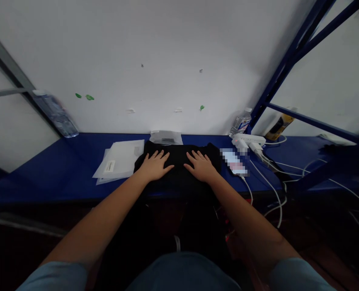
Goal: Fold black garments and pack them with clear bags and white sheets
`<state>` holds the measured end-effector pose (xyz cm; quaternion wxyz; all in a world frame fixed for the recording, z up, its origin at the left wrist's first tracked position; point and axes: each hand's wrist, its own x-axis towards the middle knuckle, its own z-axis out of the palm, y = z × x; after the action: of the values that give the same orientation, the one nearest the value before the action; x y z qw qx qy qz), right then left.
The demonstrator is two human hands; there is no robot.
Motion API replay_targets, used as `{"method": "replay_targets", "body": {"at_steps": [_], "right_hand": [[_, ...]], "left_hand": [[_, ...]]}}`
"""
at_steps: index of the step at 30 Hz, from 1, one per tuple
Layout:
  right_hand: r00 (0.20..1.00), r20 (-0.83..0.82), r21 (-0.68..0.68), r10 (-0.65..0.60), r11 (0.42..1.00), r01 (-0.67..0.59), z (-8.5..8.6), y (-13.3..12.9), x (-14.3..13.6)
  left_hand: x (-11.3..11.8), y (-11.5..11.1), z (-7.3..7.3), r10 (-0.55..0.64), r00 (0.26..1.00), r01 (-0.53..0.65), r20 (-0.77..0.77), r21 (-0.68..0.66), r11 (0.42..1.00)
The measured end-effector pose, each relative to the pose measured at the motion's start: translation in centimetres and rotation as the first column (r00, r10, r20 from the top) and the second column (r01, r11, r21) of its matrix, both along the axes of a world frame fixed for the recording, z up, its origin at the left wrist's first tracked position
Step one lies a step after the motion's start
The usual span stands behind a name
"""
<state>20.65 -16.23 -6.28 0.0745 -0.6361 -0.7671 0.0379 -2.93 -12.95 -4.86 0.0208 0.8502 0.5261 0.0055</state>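
Note:
A black piece of cloth [179,161], perhaps a garment, lies spread on the blue tabletop [82,178], its near side at the table's front edge. My left hand [155,165] rests flat on its left part, fingers spread. On the right part lies my right hand [200,165], palm down with fingers apart. Neither hand grips anything. Left of the cloth is a small stack of clear plastic bags [123,157] with a white label. Behind it, against the wall, sits another clear plastic bag [166,136].
A phone [234,162] with a white cable lies right of the cloth. Beyond it are a power strip [249,140] with plugs and a plastic bottle [241,122]. A large bottle [56,113] leans at the left. Blue frame bars [288,60] rise at the right.

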Motion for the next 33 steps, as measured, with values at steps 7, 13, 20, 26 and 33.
{"method": "replay_targets", "body": {"at_steps": [7,13,20,26,33], "right_hand": [[1.000,-0.012,-0.031,0.000,1.000,0.000,0.4,0.7,0.1],[1.000,-0.007,-0.042,-0.009,0.999,0.009,0.3,1.1,0.0],[1.000,0.000,-0.078,0.021,0.997,-0.021,1.1,1.7,0.6],[0.995,0.008,-0.057,0.104,0.993,-0.103,3.5,4.9,-0.6],[0.968,-0.067,-0.039,0.241,0.969,-0.244,0.7,6.2,-1.2]], "left_hand": [[0.2,0.9,-0.1,-0.006,1.000,0.006,-0.007,-0.009,1.000],[0.2,1.1,-0.2,-0.013,1.000,0.013,0.018,0.008,1.000],[0.2,1.3,-0.5,-0.011,1.000,0.011,0.017,0.000,1.000],[0.2,1.0,-0.4,-0.008,1.000,0.008,0.004,-0.006,1.000],[-0.1,1.0,0.4,0.001,1.000,0.001,0.031,-0.068,0.998]]}}
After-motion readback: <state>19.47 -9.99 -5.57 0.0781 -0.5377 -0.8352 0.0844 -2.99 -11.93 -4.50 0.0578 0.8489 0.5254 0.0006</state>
